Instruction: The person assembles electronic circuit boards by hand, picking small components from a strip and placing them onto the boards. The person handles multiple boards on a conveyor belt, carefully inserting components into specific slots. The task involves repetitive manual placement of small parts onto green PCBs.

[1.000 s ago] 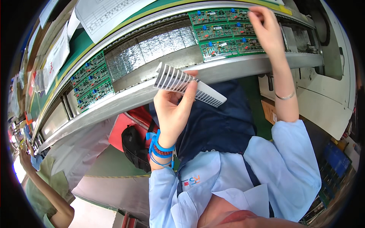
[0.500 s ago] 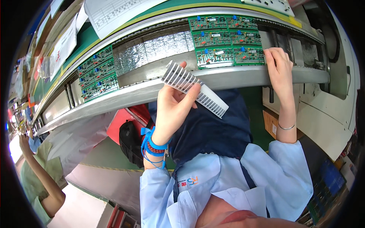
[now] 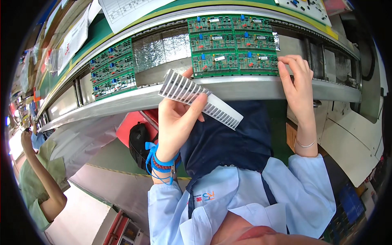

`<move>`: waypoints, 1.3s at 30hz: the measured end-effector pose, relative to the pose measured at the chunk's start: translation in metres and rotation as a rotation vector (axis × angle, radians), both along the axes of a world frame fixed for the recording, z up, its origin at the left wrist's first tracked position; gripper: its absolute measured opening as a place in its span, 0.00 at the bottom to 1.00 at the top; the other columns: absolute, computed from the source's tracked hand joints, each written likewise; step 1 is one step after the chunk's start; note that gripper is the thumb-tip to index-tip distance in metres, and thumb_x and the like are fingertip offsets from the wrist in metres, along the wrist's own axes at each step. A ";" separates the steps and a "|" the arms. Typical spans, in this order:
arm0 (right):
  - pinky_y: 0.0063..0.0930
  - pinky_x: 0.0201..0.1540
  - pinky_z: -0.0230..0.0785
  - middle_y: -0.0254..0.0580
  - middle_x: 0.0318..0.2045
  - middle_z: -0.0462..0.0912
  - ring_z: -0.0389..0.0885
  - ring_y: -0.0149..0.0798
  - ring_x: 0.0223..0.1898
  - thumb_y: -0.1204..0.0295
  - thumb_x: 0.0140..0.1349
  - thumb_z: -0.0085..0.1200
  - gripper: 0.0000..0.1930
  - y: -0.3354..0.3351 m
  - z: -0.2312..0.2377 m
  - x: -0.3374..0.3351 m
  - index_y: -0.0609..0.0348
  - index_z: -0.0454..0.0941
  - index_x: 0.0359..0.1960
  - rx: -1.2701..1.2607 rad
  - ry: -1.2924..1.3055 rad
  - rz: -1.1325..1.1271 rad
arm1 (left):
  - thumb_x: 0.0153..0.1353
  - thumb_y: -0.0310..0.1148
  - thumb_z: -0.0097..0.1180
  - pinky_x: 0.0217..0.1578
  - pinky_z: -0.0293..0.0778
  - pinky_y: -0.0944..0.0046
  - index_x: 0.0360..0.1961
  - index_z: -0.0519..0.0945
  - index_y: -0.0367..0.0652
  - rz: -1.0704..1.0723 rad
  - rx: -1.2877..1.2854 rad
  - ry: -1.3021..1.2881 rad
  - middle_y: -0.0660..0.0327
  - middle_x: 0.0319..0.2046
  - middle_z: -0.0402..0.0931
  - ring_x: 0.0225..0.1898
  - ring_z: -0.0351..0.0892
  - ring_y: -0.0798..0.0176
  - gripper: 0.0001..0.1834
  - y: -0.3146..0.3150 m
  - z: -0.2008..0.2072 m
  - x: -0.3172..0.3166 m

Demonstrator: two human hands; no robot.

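Pinched a white, slightly curled sheet with rows of dark-and-pale bars (image 3: 222, 110) between thumb and fingers of bare left hand (image 3: 179, 118), tilted down to the right, overlapping in view a navy cloth apron (image 3: 228, 143) and a silver metal conveyor rail (image 3: 253, 89). Held bare right hand (image 3: 299, 79) half open and empty, thumb parted from loosely bent fingers, at the right edge of a green rectangular circuit-board panel (image 3: 214, 47) with blue and red components; could not tell contact from nearness. Noted a second green circuit-board panel (image 3: 113, 65) well apart to the left, and a white printed paper (image 3: 132, 11) beyond.
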State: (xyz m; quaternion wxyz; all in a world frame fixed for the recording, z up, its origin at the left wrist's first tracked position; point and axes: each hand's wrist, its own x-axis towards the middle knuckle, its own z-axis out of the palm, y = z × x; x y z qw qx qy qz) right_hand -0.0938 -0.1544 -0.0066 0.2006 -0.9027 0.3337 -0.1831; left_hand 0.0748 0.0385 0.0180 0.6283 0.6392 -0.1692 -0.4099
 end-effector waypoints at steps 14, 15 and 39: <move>0.29 0.47 0.52 0.36 0.38 0.73 0.68 0.38 0.41 0.63 0.53 0.57 0.16 -0.001 0.026 -0.004 0.60 0.74 0.39 -0.016 0.026 0.013 | 0.55 0.21 0.55 0.22 0.72 0.76 0.59 0.58 0.29 -0.001 -0.046 0.042 0.59 0.33 0.75 0.30 0.74 0.73 0.31 -0.006 0.021 -0.002; 0.29 0.47 0.52 0.36 0.38 0.73 0.68 0.38 0.41 0.63 0.52 0.57 0.17 0.000 0.027 -0.004 0.60 0.74 0.39 -0.017 0.034 0.014 | 0.55 0.21 0.55 0.22 0.72 0.76 0.59 0.58 0.29 -0.001 -0.049 0.047 0.59 0.33 0.75 0.30 0.74 0.73 0.31 -0.007 0.021 -0.002; 0.29 0.47 0.53 0.34 0.39 0.73 0.69 0.37 0.43 0.62 0.50 0.59 0.18 -0.014 0.021 -0.024 0.59 0.74 0.39 0.036 0.017 -0.043 | 0.54 0.22 0.52 0.22 0.72 0.76 0.53 0.66 0.28 -0.060 -0.043 0.015 0.48 0.49 0.70 0.31 0.75 0.71 0.23 -0.020 0.025 -0.019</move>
